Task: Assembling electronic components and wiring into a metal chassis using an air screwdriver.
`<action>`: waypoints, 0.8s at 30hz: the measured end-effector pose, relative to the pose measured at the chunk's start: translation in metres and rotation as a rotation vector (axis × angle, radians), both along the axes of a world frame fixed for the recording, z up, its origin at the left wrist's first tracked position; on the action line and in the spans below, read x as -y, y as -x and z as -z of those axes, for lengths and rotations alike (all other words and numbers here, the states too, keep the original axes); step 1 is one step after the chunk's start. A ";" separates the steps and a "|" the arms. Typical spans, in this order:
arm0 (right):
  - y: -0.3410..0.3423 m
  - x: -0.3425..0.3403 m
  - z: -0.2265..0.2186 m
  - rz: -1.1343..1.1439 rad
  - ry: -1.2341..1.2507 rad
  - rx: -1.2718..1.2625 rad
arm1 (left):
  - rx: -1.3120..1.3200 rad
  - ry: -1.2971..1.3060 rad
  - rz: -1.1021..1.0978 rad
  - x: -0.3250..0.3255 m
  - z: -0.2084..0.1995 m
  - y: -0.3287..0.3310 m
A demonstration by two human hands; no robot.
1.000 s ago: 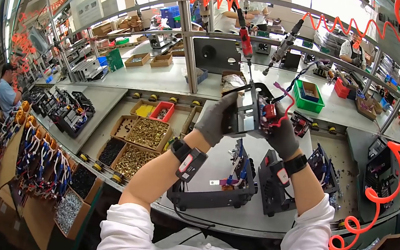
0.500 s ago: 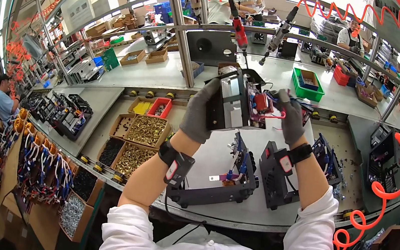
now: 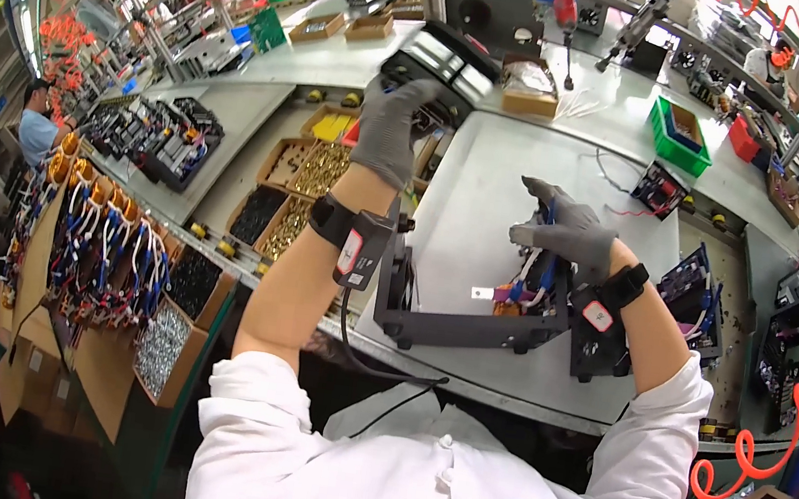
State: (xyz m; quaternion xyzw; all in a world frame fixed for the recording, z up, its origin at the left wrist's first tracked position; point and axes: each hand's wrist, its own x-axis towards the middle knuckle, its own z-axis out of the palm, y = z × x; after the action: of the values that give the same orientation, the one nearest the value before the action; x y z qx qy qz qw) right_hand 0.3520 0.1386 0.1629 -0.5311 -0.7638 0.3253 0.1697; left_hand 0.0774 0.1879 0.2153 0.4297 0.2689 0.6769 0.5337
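Grey-gloved, my left hand (image 3: 392, 129) grips the case (image 3: 452, 63), just beside the carton (image 3: 528, 104); held one-sided, it could tip. My right hand (image 3: 563, 236), wide and empty, could snag the wires (image 3: 548, 274) in the frame (image 3: 469, 331).

Upper body: your white shirt (image 3: 358, 486) has white fastenings (image 3: 443, 479) down the front. Your left sleeve (image 3: 261, 395) and right sleeve (image 3: 647, 424) are gathered in creased folds. Your left hand (image 3: 389, 137) and right hand (image 3: 571, 237) are grey-gloved. Wrists: black left strap (image 3: 329, 218), black right strap (image 3: 628, 283). Left module (image 3: 367, 253): black, boxy, red-marked white label (image 3: 350, 251), black cable (image 3: 346, 328) trailing near. Right label (image 3: 598, 316): likewise white, red-marked.
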 end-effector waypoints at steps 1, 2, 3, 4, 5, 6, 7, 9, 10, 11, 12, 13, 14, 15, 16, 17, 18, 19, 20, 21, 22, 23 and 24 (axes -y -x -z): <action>0.006 0.001 -0.003 -0.056 0.032 0.091 | -0.240 0.003 -0.069 0.004 0.001 0.003; 0.009 0.003 -0.005 -0.005 0.114 0.117 | -0.529 0.008 -0.109 0.012 0.006 0.003; 0.011 0.004 -0.007 0.025 0.138 0.077 | -0.819 0.009 -0.143 0.022 0.010 0.002; 0.013 0.005 -0.007 0.037 0.078 0.092 | -1.137 -0.110 -0.176 0.034 0.016 0.000; 0.013 0.004 -0.007 0.016 0.104 0.051 | -1.351 -0.049 -0.019 0.044 0.019 -0.002; 0.011 0.004 -0.006 0.030 0.126 0.027 | -1.567 -0.005 0.245 0.053 0.021 -0.005; 0.010 0.003 -0.005 0.073 0.175 0.054 | -1.760 -0.079 0.371 0.062 0.025 -0.013; 0.009 0.000 -0.002 0.093 0.171 0.143 | -1.978 -0.152 0.711 0.077 0.029 -0.023; 0.009 -0.002 0.000 0.098 0.174 0.149 | -1.991 -0.144 0.746 0.083 0.030 -0.026; 0.010 -0.003 0.001 0.104 0.164 0.151 | -2.014 -0.113 0.803 0.087 0.030 -0.028; 0.012 -0.004 0.001 0.111 0.170 0.161 | -2.000 -0.131 0.846 0.089 0.031 -0.028; 0.014 -0.004 0.000 0.117 0.163 0.169 | -1.993 -0.123 0.909 0.090 0.032 -0.028; 0.015 -0.003 -0.001 0.136 0.154 0.189 | -1.989 -0.108 0.959 0.090 0.033 -0.027; 0.017 -0.003 -0.003 0.113 0.148 0.175 | -1.951 -0.110 0.975 0.090 0.034 -0.024; 0.018 -0.002 -0.005 0.108 0.141 0.173 | -1.918 -0.111 0.980 0.089 0.035 -0.021; 0.019 -0.001 -0.008 0.119 0.157 0.194 | -1.875 -0.117 1.005 0.088 0.036 -0.018; 0.018 0.000 -0.010 0.101 0.141 0.178 | -1.829 -0.071 0.981 0.087 0.036 -0.015; 0.017 0.001 -0.010 0.097 0.145 0.186 | -1.773 -0.032 0.973 0.088 0.035 -0.012; 0.015 0.001 -0.010 0.096 0.148 0.195 | -1.726 0.023 0.966 0.089 0.034 -0.010; 0.013 0.001 -0.008 0.068 0.172 0.146 | -1.738 -0.021 0.900 0.094 0.032 -0.008; 0.012 -0.001 -0.004 0.050 0.196 0.097 | -1.755 -0.053 0.839 0.101 0.030 -0.007; 0.006 -0.002 -0.003 0.029 0.199 0.030 | -1.801 -0.055 0.793 0.108 0.028 -0.009; 0.007 -0.006 0.003 0.033 0.261 -0.114 | -1.845 -0.092 0.708 0.119 0.028 -0.011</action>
State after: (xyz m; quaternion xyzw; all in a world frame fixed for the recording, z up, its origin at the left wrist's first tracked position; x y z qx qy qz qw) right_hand 0.3446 0.1445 0.1601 -0.5418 -0.6952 0.4487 0.1475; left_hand 0.0882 0.0689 0.1877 0.8646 0.4089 -0.1120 0.2695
